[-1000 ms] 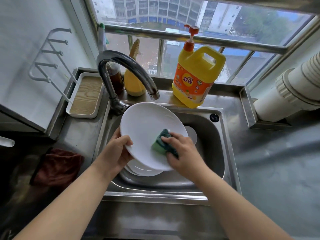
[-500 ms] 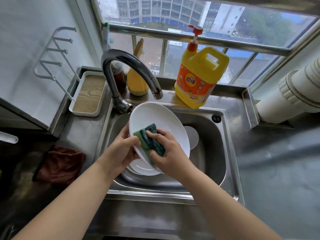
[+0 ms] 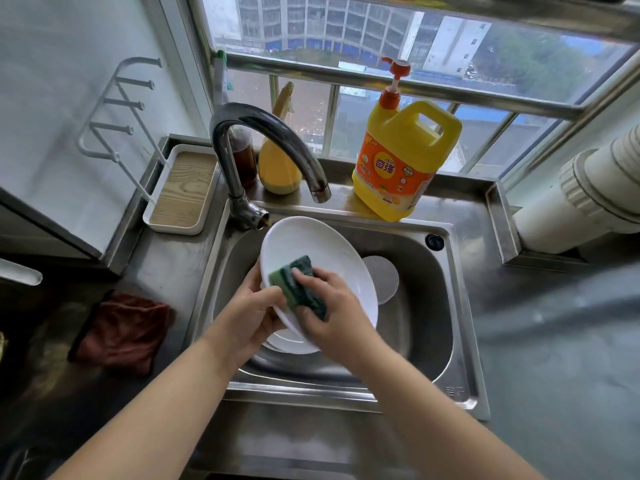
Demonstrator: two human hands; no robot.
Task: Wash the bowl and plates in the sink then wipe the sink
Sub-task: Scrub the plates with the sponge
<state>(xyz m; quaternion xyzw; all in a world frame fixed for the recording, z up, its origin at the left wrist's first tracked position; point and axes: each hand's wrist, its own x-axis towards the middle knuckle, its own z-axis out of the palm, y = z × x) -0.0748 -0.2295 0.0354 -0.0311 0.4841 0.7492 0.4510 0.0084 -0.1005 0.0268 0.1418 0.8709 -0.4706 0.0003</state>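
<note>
A large white plate point(image 3: 311, 247) is held tilted over the steel sink point(image 3: 433, 327). My left hand point(image 3: 249, 313) grips its lower left rim. My right hand point(image 3: 332, 313) holds a green sponge point(image 3: 301, 282) pressed against the plate's inner face near the left edge. Beneath the plate, more white dishes point(image 3: 291, 341) lie on the sink floor, mostly hidden. Another small white dish point(image 3: 382, 278) shows behind the plate on the right.
A curved chrome tap point(image 3: 263, 133) arches over the sink's back left. A yellow detergent jug point(image 3: 401, 161) with a pump stands on the back ledge, beside a yellow bottle point(image 3: 278, 168). A reddish cloth point(image 3: 124, 327) lies on the left counter. A wood-lined tray point(image 3: 180, 192) sits further back.
My right hand has slid the sponge from the plate's lower right across to its left side. The plate has tilted more on edge in my left hand.
</note>
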